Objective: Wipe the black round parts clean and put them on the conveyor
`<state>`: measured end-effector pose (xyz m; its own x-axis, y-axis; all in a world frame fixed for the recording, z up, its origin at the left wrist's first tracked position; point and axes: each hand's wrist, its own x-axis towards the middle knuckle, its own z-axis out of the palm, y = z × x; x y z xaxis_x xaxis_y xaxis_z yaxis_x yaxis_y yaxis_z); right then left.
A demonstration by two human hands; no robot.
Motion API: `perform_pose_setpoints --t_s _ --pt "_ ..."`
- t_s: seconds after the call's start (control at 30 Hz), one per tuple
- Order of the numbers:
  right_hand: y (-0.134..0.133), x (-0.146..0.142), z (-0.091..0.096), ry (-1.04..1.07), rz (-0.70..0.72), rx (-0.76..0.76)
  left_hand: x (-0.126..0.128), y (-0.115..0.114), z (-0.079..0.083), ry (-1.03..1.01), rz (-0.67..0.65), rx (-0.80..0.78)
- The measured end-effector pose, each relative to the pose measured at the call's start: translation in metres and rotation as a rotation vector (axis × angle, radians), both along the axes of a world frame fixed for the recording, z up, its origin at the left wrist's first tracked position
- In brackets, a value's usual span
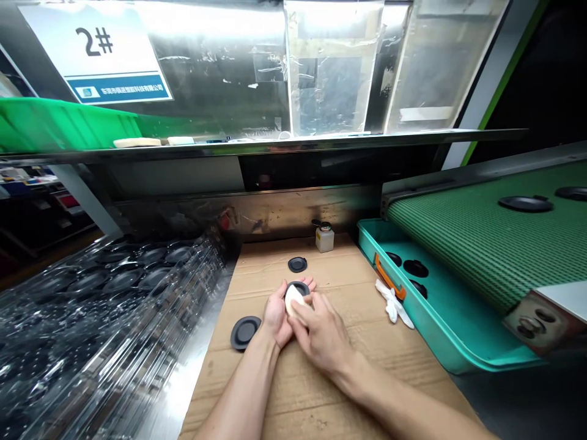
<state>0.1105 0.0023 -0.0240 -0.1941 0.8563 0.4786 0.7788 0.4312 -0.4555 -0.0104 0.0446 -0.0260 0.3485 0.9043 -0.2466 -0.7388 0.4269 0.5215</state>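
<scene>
My left hand (275,315) is turned palm up and holds a black round plastic lid (302,286) on its palm and fingers. Pinched in my right hand (325,336) is a white pad (293,297), pressed against the lid's face and covering part of it. A second black lid (245,333) lies on the cardboard (316,397) beside my left wrist. Farther back, beyond my hands, there is a smaller-looking black lid (298,264). A small square bottle (324,239) with its dark cap flipped up stands at the cardboard's back edge.
Stacked clear plastic trays (151,342) with black lids fill the left side. To the right, a teal bin (435,339) with several lids sits below a green conveyor belt (468,232) carrying lids. A crumpled white cloth or glove (394,304) lies beside it. A metal shelf (312,144) spans overhead.
</scene>
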Motion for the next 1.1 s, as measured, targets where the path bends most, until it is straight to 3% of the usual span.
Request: perform_pose_setpoints --t_s 0.17,0.5,0.67,0.77,0.9,1.0,1.1 --pt "0.024 0.021 -0.003 0.191 -0.131 -0.052 0.001 0.003 0.0 -0.001 0.006 0.053" --pt "0.012 0.022 0.01 0.277 0.187 -0.182 0.004 0.001 -0.001 -0.026 0.028 0.1" --pt "0.015 0.026 0.01 0.271 0.127 -0.26 0.002 0.003 -0.002 0.007 0.075 0.029" --pt "0.02 0.024 0.006 0.41 0.109 -0.302 0.006 0.0 -0.001 0.025 0.055 0.072" --pt "0.023 0.02 0.002 0.657 0.245 -0.466 0.009 -0.004 0.0 0.111 0.024 0.13" --pt "0.024 0.026 0.004 0.611 0.28 -0.593 0.009 -0.005 0.0 0.143 0.015 0.116" --pt "0.025 0.035 0.008 0.46 0.167 -0.545 0.009 -0.004 0.0 0.125 0.028 0.114"
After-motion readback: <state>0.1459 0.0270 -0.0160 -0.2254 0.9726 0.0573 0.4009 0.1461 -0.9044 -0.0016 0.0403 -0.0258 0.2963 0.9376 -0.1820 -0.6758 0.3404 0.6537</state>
